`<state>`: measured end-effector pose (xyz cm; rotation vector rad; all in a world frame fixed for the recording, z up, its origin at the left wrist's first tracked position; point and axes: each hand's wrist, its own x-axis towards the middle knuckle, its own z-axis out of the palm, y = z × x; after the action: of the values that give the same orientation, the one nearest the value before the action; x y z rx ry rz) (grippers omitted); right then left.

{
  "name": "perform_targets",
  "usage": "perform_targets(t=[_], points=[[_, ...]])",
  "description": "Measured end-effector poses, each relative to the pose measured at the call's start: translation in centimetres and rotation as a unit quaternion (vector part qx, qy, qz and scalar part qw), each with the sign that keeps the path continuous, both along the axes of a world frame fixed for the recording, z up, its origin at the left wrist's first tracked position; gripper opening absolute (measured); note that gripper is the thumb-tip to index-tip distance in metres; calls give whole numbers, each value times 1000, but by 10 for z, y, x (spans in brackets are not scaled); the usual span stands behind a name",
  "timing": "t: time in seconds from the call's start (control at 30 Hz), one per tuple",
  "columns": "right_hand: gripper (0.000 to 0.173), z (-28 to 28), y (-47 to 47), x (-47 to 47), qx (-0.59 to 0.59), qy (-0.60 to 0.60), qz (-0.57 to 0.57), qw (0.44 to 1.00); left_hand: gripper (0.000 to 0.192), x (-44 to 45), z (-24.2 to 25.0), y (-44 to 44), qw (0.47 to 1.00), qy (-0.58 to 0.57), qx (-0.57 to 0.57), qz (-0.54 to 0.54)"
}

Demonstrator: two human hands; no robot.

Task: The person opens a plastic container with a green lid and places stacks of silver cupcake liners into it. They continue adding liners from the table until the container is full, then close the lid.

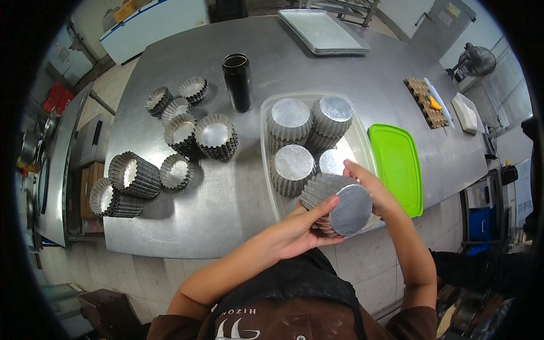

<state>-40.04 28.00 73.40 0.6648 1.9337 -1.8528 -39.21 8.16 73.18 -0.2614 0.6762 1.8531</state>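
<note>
My left hand (308, 233) grips a stack of fluted metal baking tins (350, 210) from its near side, thumb across the ribbed wall. The stack is tilted, its flat round base facing up towards me. Against the far right side of the same stack rests my right hand (367, 182), one finger stretched forward and the others partly hidden. Below and beyond them, a clear plastic container (264, 148) holds several more stacks of fluted tins (293, 163), standing upside down. One of these is partly covered by the held stack and my right hand.
Several fluted tins (216, 134) stand or lie, some stacked, on the left of the steel table (229, 195). A black tumbler (238, 85) stands behind. A green lid (397, 168) lies right of the container. Farther off are baking trays (323, 32) and an egg carton (418, 91).
</note>
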Motion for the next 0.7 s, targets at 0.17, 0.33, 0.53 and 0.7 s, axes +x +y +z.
perform_targets(t=[0.17, 0.33, 0.53, 0.7], points=[[42, 49, -20, -25, 125, 161, 82, 976, 91, -11, 27, -24, 998, 34, 14, 50], [50, 67, -56, -47, 106, 178, 124, 970, 89, -19, 37, -52, 976, 189, -62, 90], [52, 47, -109, -48, 149, 276, 201, 928, 98, 4, 13, -123, 971, 204, -38, 122], [46, 36, -152, -37, 132, 326, 199, 915, 101, 23, -18, -165, 961, 207, -96, 154]])
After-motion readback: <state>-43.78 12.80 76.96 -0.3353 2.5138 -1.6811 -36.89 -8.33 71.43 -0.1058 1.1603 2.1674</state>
